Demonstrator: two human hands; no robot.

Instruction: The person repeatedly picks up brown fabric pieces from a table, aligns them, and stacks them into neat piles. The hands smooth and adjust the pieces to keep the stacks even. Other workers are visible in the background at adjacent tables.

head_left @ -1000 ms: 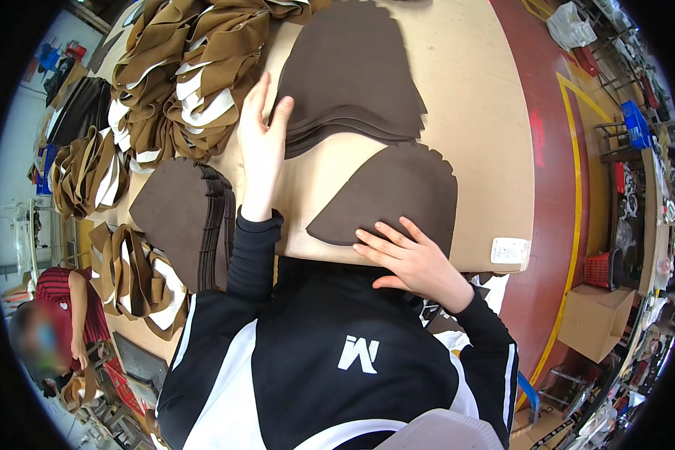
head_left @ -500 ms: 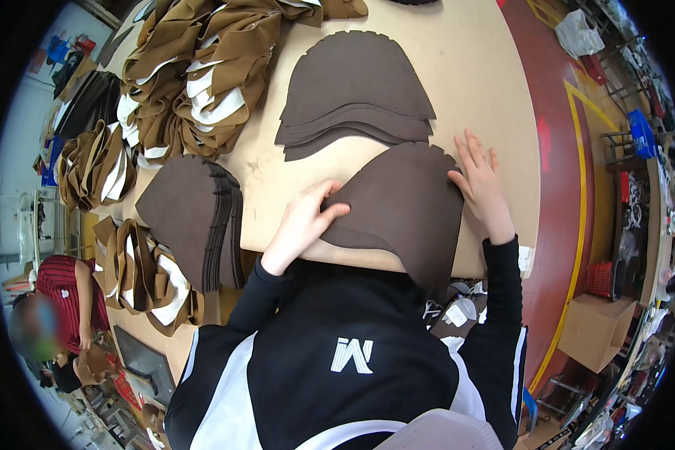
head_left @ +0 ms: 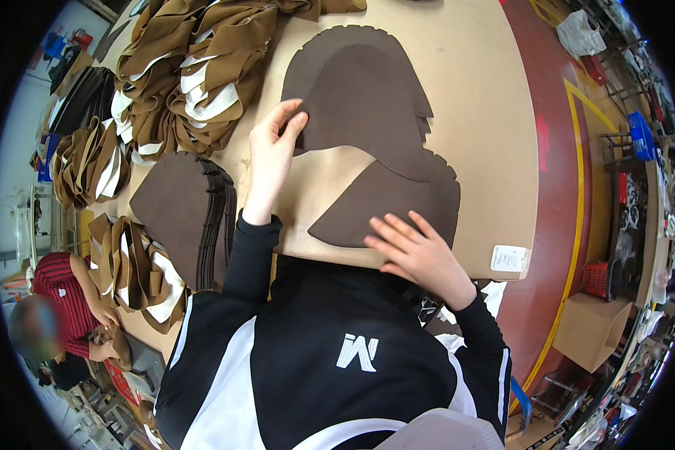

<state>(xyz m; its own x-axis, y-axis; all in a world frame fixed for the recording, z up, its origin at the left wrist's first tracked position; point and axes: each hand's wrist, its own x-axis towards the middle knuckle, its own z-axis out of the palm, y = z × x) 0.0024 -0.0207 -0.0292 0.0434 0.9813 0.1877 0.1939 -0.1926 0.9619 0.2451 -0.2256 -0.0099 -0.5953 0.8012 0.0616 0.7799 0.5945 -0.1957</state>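
The right hand [head_left: 420, 255] lies flat, fingers spread and holding nothing, pressing on the near edge of a single dark brown cut panel [head_left: 397, 206] that rests just beyond it at the desk's near edge. The left hand [head_left: 271, 154] reaches further out, its thumb and fingertips pinching the left rim of the top sheet of a stack of dark brown cut panels [head_left: 364, 97], which lies beyond the single piece and overlaps its far edge. The step in hand looks like taking one sheet off the stack; peeling only the top layer calls for a light lift at the rim so the sheets beneath stay put. Left of the left forearm sits another stack of brown panels [head_left: 184, 214], and beyond it bundles of tan and white folded pieces [head_left: 195, 82]. The tan desk [head_left: 487, 112] stands on a red workshop floor [head_left: 570, 187] with yellow lines; a cardboard box [head_left: 589, 330] sits to the right.
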